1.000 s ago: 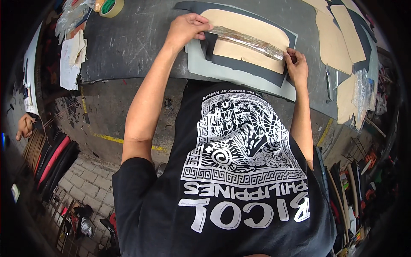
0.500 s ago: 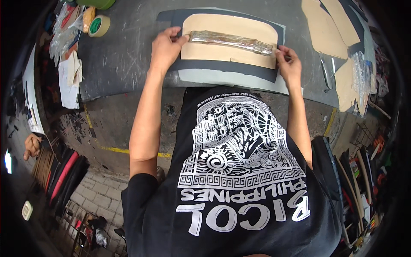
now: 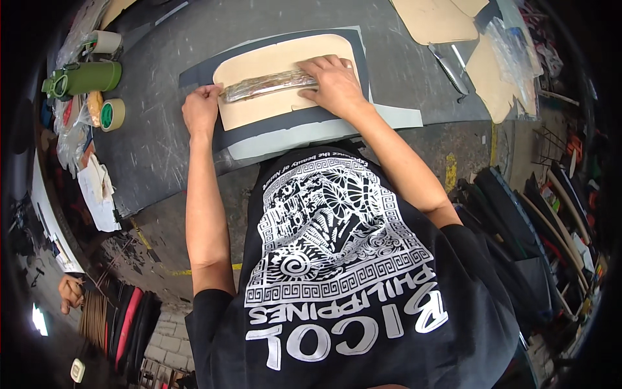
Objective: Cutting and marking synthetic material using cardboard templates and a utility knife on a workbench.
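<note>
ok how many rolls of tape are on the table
2 that I can make out: a green-cored tape roll lying flat at the table's left edge, and a pale roll above the green cylinder. More may hide under the plastic bags.

**Layout on the table**

A flat pattern board (image 3: 285, 78) is lying on a sheet (image 3: 304, 126) on the table (image 3: 162, 149). A foil-wrapped roll (image 3: 269, 85) is resting across the board, between the left hand (image 3: 201, 111) and the right hand (image 3: 337, 84). Tape rolls (image 3: 111, 115) and a flask (image 3: 84, 78) are sitting to the left; cardboard pieces (image 3: 434, 19) are lying behind and to the right.
</note>
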Demonstrator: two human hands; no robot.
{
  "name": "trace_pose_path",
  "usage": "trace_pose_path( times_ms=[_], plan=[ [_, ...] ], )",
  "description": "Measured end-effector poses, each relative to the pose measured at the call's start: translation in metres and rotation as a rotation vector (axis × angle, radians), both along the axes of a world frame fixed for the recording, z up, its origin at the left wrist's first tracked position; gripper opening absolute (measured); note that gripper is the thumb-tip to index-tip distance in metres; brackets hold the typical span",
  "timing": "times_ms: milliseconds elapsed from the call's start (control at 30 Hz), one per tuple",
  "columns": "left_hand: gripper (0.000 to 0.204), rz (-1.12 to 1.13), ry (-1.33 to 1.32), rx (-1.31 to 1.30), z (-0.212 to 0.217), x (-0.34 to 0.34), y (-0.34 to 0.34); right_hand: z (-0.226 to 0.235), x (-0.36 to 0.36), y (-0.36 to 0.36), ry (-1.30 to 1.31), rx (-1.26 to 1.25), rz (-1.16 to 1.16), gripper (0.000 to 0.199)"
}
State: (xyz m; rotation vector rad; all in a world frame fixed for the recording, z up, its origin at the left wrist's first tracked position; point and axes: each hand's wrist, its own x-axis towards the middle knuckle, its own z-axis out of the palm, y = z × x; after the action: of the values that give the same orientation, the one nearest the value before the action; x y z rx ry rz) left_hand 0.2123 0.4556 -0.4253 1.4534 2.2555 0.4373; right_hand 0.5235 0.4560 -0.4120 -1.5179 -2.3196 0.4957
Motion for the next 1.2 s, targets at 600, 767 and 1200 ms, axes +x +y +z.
trace_pose_path(
  times_ms=[600, 767, 1200],
  plan=[
    [0.032, 0.064, -0.02, -0.02, 0.003, -0.008, 0.002, -0.006, -0.011, 0.008, -0.001, -0.093, 0.031, 0.046],
    [0.04, 0.033, -0.02, -0.047, 0.003, -0.015, 0.003, -0.003, -0.012, 0.011, 0.0, -0.111, 0.066, 0.047],
    [0.031, -0.356, 0.196, 0.17, 0.023, 0.077, -0.1, 0.002, -0.011, 0.017, -0.044, -0.129, 0.099, 0.046]
  ],
)
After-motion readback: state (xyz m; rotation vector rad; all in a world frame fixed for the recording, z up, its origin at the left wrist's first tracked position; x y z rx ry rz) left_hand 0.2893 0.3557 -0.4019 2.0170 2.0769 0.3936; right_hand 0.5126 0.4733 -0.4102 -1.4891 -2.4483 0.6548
